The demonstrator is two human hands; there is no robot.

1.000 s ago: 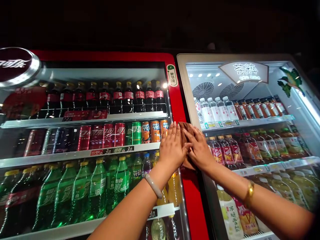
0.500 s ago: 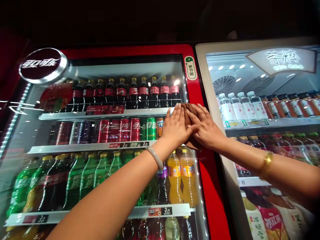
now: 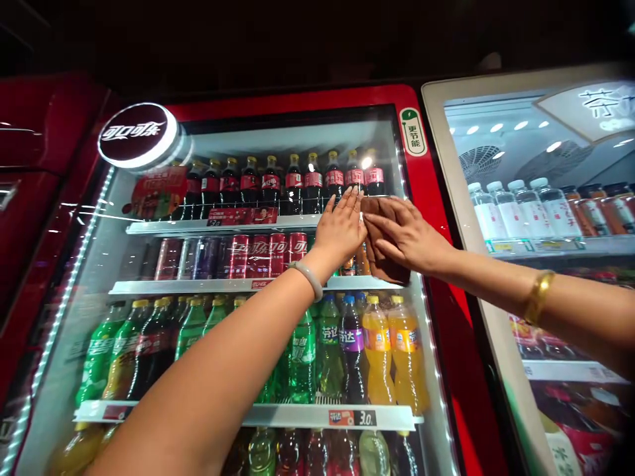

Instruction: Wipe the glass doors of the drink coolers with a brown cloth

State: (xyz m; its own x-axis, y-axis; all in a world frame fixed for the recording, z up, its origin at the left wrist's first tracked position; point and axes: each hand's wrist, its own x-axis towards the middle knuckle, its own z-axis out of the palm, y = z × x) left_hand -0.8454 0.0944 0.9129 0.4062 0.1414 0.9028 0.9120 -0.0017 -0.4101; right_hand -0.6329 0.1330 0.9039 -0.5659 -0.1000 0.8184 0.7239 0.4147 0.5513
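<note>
1. Cloth (image 3: pixel 390 270), brown, just right of the frame's centre; spread in front of the right-hand side of a glass door (image 3: pixel 278 140), lower edge showing below the palm.
2. Over it, right hand (image 3: pixel 411 238): laid flat on the cloth, fingers stretched out and slightly parted. Gold bracelet (image 3: pixel 540 297) around the forearm, toward the right of the frame.
3. Just beside, nearer mid-frame, left hand (image 3: pixel 340 228): fingers straight, close together, pointing up, palm toward the glass. Contact with the cloth's edge: cannot tell. Pale bangle (image 3: pixel 307 281) at the wrist.
4. Behind the glass, across upper centre: row of dark bottles (image 3: pixel 270 182), yellow caps, red labels.
5. One shelf down: cans (image 3: pixel 260 256), several red, some hidden behind the hands.
6. Lower centre: green bottles (image 3: pixel 302 357), partly behind the left forearm; orange bottles (image 3: pixel 378 350) to the right of them; price tag (image 3: pixel 364 418) beneath, marked 3.0.
7. Around the door, red surround (image 3: pixel 429 185). Upper left of the frame: round lit sign (image 3: pixel 136 135), white characters.
8. Right of the frame: beige-edged cooler (image 3: pixel 437 112), white-capped bottles (image 3: pixel 516 210) inside; pale sign (image 3: pixel 590 112) at upper right.
</note>
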